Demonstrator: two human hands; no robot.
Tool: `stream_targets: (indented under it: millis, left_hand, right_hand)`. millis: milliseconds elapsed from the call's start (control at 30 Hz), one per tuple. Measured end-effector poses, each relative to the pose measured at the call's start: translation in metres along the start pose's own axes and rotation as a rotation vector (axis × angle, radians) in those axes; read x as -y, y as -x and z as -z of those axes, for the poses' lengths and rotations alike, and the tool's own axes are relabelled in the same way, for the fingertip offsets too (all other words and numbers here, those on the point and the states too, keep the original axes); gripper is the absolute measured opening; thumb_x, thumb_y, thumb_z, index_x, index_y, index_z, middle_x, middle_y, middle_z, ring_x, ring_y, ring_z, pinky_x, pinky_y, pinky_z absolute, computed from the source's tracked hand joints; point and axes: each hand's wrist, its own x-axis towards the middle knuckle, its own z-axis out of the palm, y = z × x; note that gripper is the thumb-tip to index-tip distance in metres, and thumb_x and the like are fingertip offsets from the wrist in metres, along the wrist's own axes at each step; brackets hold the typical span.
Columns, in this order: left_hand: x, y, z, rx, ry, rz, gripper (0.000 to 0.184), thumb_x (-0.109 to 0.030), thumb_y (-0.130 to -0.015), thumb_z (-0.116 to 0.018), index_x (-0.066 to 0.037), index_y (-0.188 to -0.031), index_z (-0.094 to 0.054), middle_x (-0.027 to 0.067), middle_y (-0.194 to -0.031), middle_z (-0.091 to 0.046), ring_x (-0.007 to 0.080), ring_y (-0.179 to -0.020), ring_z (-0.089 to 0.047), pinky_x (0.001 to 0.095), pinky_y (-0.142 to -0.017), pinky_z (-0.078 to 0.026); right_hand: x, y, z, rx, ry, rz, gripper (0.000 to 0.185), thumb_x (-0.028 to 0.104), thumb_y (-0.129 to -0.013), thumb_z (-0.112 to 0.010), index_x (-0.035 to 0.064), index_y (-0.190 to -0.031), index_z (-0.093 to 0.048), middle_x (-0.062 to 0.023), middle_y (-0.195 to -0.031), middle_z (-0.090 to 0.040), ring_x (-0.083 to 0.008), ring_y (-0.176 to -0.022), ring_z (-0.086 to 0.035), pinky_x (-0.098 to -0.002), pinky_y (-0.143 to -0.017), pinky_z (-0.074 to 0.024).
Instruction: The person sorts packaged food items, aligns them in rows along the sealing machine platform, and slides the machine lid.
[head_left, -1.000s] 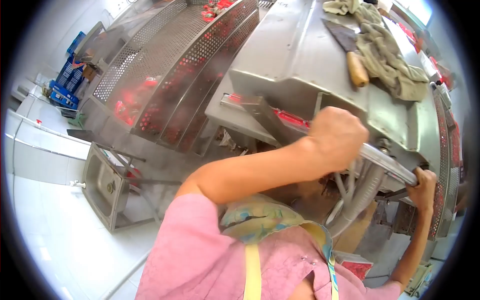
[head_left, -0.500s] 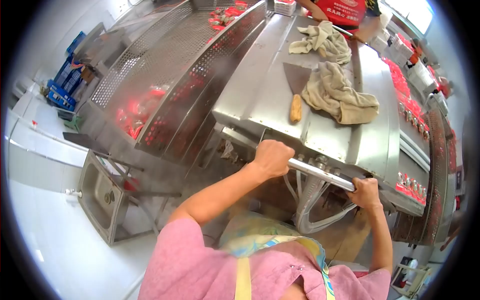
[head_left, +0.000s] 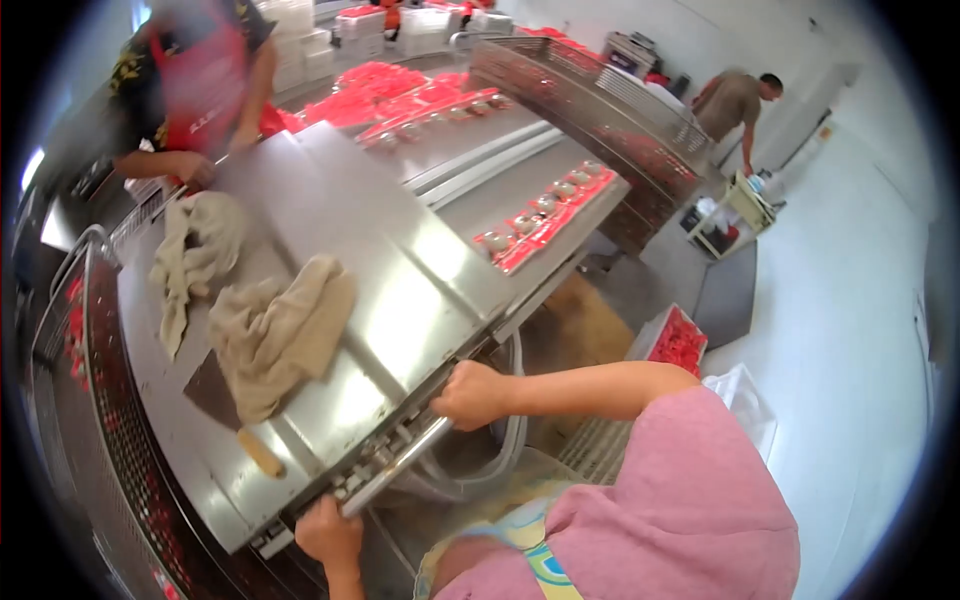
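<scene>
- And here we are at the bottom centre of the frame, with the left hand (head_left: 328, 532) wrapped round the lower end of a bar (head_left: 395, 468), fingers curled in narrow.
- Further up the same bar, just below the middle of the frame, we see the right hand (head_left: 472, 395) in a tight fist, its fingers closed around the upper end; the fingertips tuck under, out of our sight.
- The bar itself is smooth, round, bright metal, slanting from lower left up towards the centre, along the near edge of a broad metal lid (head_left: 310, 200).
- What a surface on that lid: brushed, silvery, pressed into long raised ridges, with white glare pooling near the middle.
- On its left half we have two limp, deeply creased cloths, one tan (head_left: 280, 335), one paler (head_left: 200, 240) above it.
- Beside the tan cloth lies a scraper: flat dark blade (head_left: 208, 390), rounded wooden handle (head_left: 260, 453).
- Right of centre, we spot a row of glossy red packets (head_left: 545, 212) with rounded, silvery-grey bulges, lined up on a flat metal plate.
- Below the bar, a pale, flexible hose (head_left: 512, 435) bends in a smooth curve.
- Upper left, a co-worker in a red apron (head_left: 205, 85) stands at the lid's far edge; upper right, we get the perforated metal wall of a basket (head_left: 590, 90).
</scene>
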Motion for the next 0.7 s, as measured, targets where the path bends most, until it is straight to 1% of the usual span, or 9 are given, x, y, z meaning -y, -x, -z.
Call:
stream_targets:
  millis: [167, 267, 300, 400, 433, 533, 600, 633, 700]
  left_hand:
    - [-0.004, -0.001, 0.006, 0.077, 0.023, 0.023, 0.015, -0.009, -0.058, -0.062, -0.010, -0.073, -0.060, 0.0108, -0.066, -0.057, 0.0344, -0.064, -0.056, 0.0432, -0.057, -0.043]
    - [-0.019, -0.007, 0.011, -0.065, 0.040, -0.041, 0.017, -0.009, -0.058, -0.060, -0.009, -0.074, -0.059, 0.0113, -0.067, -0.056, 0.0357, -0.064, -0.055, 0.0441, -0.058, -0.042]
    - [0.005, 0.008, 0.001, 0.101, -0.007, -0.015, 0.029, -0.020, -0.070, -0.066, -0.005, -0.094, -0.061, 0.0129, -0.083, -0.059, 0.0331, -0.079, -0.059, 0.0417, -0.071, -0.045]
    - [-0.024, -0.008, 0.029, 0.051, 0.025, -0.144, 0.056, -0.033, -0.068, -0.080, 0.000, -0.109, -0.061, 0.0150, -0.098, -0.064, 0.0339, -0.086, -0.061, 0.0412, -0.076, -0.049]
    - [-0.033, -0.012, 0.035, 0.031, 0.088, -0.050, 0.061, -0.041, -0.066, -0.081, 0.001, -0.106, -0.062, 0.0172, -0.096, -0.063, 0.0379, -0.090, -0.059, 0.0448, -0.082, -0.046]
    - [-0.063, -0.006, 0.015, -0.163, 0.084, 0.042, 0.082, -0.054, -0.070, -0.073, -0.002, -0.128, -0.049, 0.0199, -0.121, -0.056, 0.0360, -0.104, -0.056, 0.0526, -0.094, -0.040]
    - [-0.132, -0.026, -0.010, -0.397, 0.334, -0.010, 0.063, -0.046, -0.079, -0.067, 0.001, -0.118, -0.052, 0.0151, -0.107, -0.055, 0.0293, -0.102, -0.055, 0.0403, -0.090, -0.041]
    - [-0.166, -0.029, -0.020, -0.275, 0.393, 0.085, 0.093, -0.064, -0.077, -0.062, 0.006, -0.131, -0.033, 0.0174, -0.115, -0.045, 0.0288, -0.107, -0.046, 0.0417, -0.096, -0.035]
    - [-0.243, -0.053, -0.039, -0.241, 0.376, 0.033, 0.086, -0.062, -0.076, -0.065, 0.005, -0.125, -0.043, 0.0160, -0.111, -0.051, 0.0298, -0.105, -0.050, 0.0423, -0.095, -0.037]
  right_hand:
    - [-0.005, 0.001, -0.008, -0.060, -0.059, 0.042, 0.019, 0.023, -0.059, -0.067, 0.0098, -0.059, -0.053, -0.0088, -0.053, -0.058, -0.0293, -0.054, -0.061, -0.0398, -0.050, -0.0459]
    - [-0.009, 0.002, -0.008, -0.156, -0.122, 0.104, 0.016, 0.019, -0.057, -0.064, 0.0093, -0.059, -0.051, -0.0075, -0.050, -0.055, -0.0280, -0.051, -0.059, -0.0389, -0.049, -0.0450]
    - [-0.010, 0.002, -0.006, -0.133, -0.138, 0.113, 0.024, 0.026, -0.060, -0.068, 0.0083, -0.064, -0.053, -0.0084, -0.053, -0.056, -0.0294, -0.054, -0.060, -0.0397, -0.051, -0.0459]
    - [-0.017, 0.003, -0.015, -0.206, -0.294, 0.181, 0.048, 0.052, -0.061, -0.072, 0.0081, -0.072, -0.055, -0.0094, -0.064, -0.060, -0.0310, -0.068, -0.062, -0.0410, -0.062, -0.0460]
    - [-0.021, 0.004, -0.015, -0.276, -0.344, 0.237, 0.053, 0.057, -0.061, -0.071, 0.0077, -0.075, -0.055, -0.0100, -0.069, -0.061, -0.0305, -0.072, -0.062, -0.0408, -0.064, -0.0456]
    - [-0.029, 0.009, -0.007, -0.349, -0.517, 0.422, 0.049, 0.049, -0.061, -0.072, 0.0069, -0.079, -0.056, -0.0108, -0.091, -0.059, -0.0285, -0.092, -0.056, -0.0421, -0.079, -0.0430]
    - [-0.043, 0.034, -0.003, -0.544, -0.572, 0.551, 0.052, 0.044, -0.060, -0.073, 0.0050, -0.091, -0.058, -0.0127, -0.099, -0.056, -0.0312, -0.100, -0.053, -0.0447, -0.086, -0.0421]
    - [-0.052, 0.049, -0.003, -0.638, -0.611, 0.612, 0.055, 0.042, -0.060, -0.074, 0.0041, -0.097, -0.059, -0.0137, -0.103, -0.055, -0.0326, -0.103, -0.051, -0.0460, -0.089, -0.0417]
    - [-0.095, 0.113, 0.011, -0.543, -0.673, 0.532, 0.055, 0.035, -0.062, -0.074, 0.0038, -0.105, -0.059, -0.0146, -0.109, -0.054, -0.0338, -0.108, -0.051, -0.0467, -0.096, -0.0394]
